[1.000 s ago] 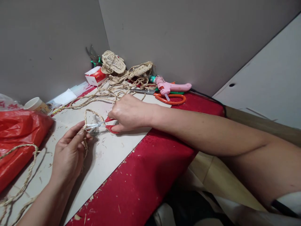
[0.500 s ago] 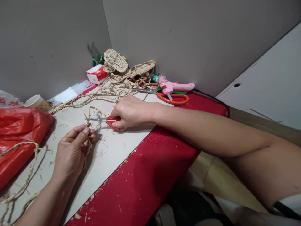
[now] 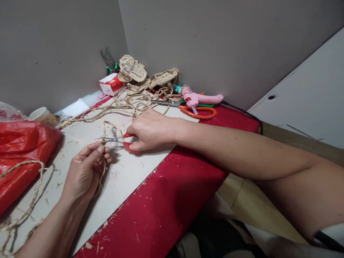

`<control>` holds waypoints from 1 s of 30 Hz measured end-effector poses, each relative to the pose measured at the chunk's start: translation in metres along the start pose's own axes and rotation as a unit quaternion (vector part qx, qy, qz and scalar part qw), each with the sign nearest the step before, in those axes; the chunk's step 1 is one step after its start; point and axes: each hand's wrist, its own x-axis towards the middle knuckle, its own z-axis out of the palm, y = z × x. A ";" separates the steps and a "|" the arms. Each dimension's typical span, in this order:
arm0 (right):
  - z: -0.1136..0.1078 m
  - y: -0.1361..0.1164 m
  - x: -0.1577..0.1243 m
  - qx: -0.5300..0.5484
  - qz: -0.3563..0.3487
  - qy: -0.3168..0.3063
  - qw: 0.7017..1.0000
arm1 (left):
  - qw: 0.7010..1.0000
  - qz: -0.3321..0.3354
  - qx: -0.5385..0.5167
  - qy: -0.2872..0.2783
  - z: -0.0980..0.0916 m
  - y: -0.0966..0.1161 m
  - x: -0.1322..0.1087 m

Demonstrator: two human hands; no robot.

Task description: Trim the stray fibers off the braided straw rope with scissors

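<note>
My left hand (image 3: 90,165) pinches a braided straw cord (image 3: 101,179) between thumb and fingers. One length hangs below the fingers, and a loop rises above them toward my right hand. My right hand (image 3: 150,129) grips small red-handled scissors (image 3: 129,146) by the finger loops. Their handles are spread and the blades are parted around the cord just above my left fingertips. Whether the blades touch the fibre I cannot tell. The white board (image 3: 126,179) under both hands carries bits of straw.
A red plastic bag (image 3: 24,157) and a paper cup (image 3: 43,116) stand at the left. Behind are piled cord, coiled straw pieces (image 3: 133,68), a red-and-white box (image 3: 111,85), green-handled pliers (image 3: 110,64), a pink glue gun (image 3: 201,98) and orange-handled scissors (image 3: 200,114). Red cloth (image 3: 150,215) covers the table.
The scissors have opened wider, their handles spreading apart in my right hand. My left hand has shifted slightly right with the cord.
</note>
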 end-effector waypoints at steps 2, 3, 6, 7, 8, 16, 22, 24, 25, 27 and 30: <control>0.000 -0.001 0.000 0.003 -0.004 -0.001 1.000 | 1.000 0.001 0.005 0.002 0.001 -0.001 -0.001; 0.000 -0.001 0.000 0.003 -0.006 -0.002 1.000 | 1.000 0.003 0.007 0.004 0.002 -0.001 -0.002; 0.000 -0.002 0.000 0.004 -0.011 -0.004 1.000 | 1.000 0.015 0.015 0.014 0.004 -0.001 -0.002; -0.001 -0.002 0.000 0.003 -0.012 -0.003 1.000 | 0.999 0.019 0.020 0.017 0.004 -0.002 -0.003; -0.001 -0.002 0.000 0.002 -0.014 -0.002 1.000 | 0.999 0.021 0.025 0.020 0.004 -0.002 -0.003; -0.004 0.000 0.000 0.006 -0.016 -0.001 1.000 | 0.998 0.028 0.034 0.042 0.002 -0.003 -0.003; -0.005 0.003 0.001 0.015 0.000 0.002 1.000 | 1.000 0.011 0.011 0.011 0.004 0.002 -0.004; -0.005 0.005 0.001 0.019 0.009 0.002 1.000 | 1.000 0.003 0.006 0.003 0.004 0.003 -0.003; -0.005 0.005 0.001 0.019 0.013 0.003 1.000 | 1.000 0.004 0.004 0.004 0.003 0.002 -0.003; -0.005 0.006 0.001 0.018 0.016 0.006 1.000 | 1.000 0.013 0.005 0.014 0.002 0.001 -0.001; -0.005 0.006 -0.001 0.017 0.006 -0.003 1.000 | 0.999 0.038 0.018 0.027 0.001 -0.001 0.000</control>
